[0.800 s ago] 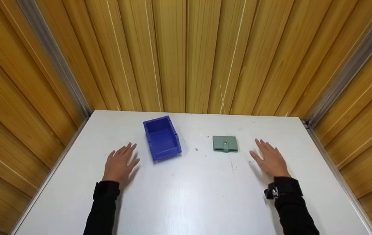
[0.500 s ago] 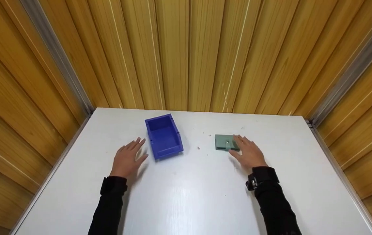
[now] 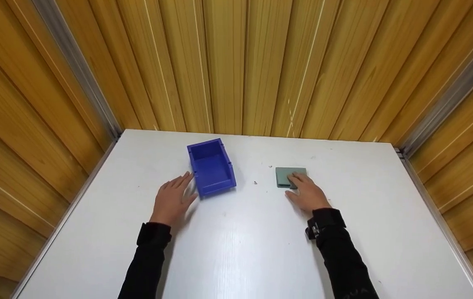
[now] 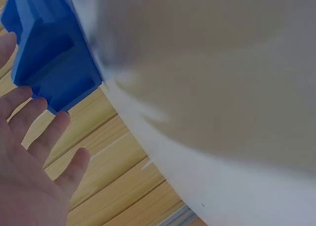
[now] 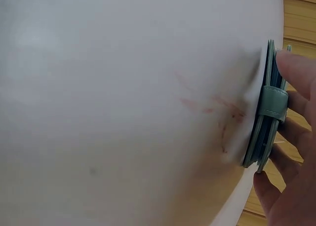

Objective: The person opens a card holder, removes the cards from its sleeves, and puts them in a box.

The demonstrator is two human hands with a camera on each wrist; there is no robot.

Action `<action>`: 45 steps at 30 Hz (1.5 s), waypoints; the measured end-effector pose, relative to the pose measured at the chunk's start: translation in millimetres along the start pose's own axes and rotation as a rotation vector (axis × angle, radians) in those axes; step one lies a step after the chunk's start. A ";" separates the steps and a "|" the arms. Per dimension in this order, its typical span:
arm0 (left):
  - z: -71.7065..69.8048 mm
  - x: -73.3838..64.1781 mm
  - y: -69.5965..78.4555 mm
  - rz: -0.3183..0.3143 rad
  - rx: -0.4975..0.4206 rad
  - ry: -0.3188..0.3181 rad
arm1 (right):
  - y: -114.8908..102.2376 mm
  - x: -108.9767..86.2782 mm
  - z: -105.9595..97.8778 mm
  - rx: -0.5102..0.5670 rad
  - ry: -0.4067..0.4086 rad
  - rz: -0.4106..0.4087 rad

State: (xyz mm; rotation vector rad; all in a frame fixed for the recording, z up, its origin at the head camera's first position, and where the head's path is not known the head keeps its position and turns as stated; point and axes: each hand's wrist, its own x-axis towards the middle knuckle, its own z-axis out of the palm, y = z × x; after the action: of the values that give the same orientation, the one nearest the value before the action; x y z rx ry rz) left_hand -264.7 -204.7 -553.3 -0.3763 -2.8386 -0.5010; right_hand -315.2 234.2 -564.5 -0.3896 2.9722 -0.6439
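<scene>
A green wallet [image 3: 285, 175] with a strap clasp lies on the white table, right of centre. My right hand [image 3: 309, 195] is over its near right part, fingertips on the top cover, thumb by the front edge; the clasp is hidden from above. The right wrist view shows the wallet [image 5: 266, 112] edge-on, its strap [image 5: 273, 104] facing the camera and the fingers spread along it. At the left, a blue plastic bin [image 3: 215, 189] stands with its open top up. Beside its left wall is my left hand [image 3: 172, 201], fingers spread and nearly straight; whether they touch the bin [image 4: 59, 58] is unclear.
The white table [image 3: 236, 249] runs back to wood-patterned panels [image 3: 236, 66], with more panels along both sides. Grey metal posts [image 3: 81, 66] stand at the back corners. Small dark specks and marks dot the tabletop between bin and wallet.
My right hand has moved left from beside the wallet onto its top. My left hand has come right, up to the bin's side. Bin and wallet keep their places on the table.
</scene>
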 end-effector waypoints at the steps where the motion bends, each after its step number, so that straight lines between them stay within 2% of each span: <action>1: -1.7 0.6 1.8 -0.001 -0.002 0.012 | -0.8 -0.5 -0.6 -0.002 -0.001 -0.007; 6: -8.3 5.2 15.1 0.029 -0.014 0.051 | -8.1 -5.9 0.9 -0.006 -0.001 -0.050; 12: -6.5 10.7 49.1 0.112 0.029 0.091 | -24.9 -16.4 9.5 0.000 -0.052 -0.089; 17: 12.7 13.3 89.5 0.292 0.061 0.121 | -36.7 -25.3 15.8 0.006 -0.097 -0.117; 20: 28.4 13.1 115.9 0.395 0.077 0.073 | -40.8 -31.4 18.1 0.016 -0.101 -0.161; 22: 37.9 12.5 131.0 0.423 0.088 0.016 | -42.8 -35.5 18.8 0.022 -0.108 -0.192; 26: 53.4 10.0 151.9 0.401 0.110 -0.103 | -45.9 -43.2 18.5 0.043 -0.136 -0.246; 29: 61.9 8.5 159.8 0.379 0.117 -0.125 | -47.9 -48.7 16.8 0.073 -0.161 -0.270; 33: 67.9 8.1 162.9 0.357 0.084 -0.129 | -49.1 -55.0 14.5 0.098 -0.171 -0.289; 39: 66.3 15.8 159.6 0.330 -0.026 -0.200 | -48.3 -55.1 14.5 0.097 -0.156 -0.302; 42: 65.1 19.0 160.7 0.324 -0.058 -0.224 | -47.7 -55.3 14.4 0.076 -0.134 -0.315; 45: 64.9 19.3 164.2 0.334 -0.044 -0.237 | -46.1 -56.0 13.9 0.015 -0.095 -0.322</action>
State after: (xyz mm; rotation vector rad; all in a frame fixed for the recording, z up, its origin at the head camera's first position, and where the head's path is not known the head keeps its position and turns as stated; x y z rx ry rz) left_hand -247.3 -28.0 -557.9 -0.9554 -2.8994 -0.4762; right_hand -248.8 202.8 -556.8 -0.8837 2.8353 -0.6522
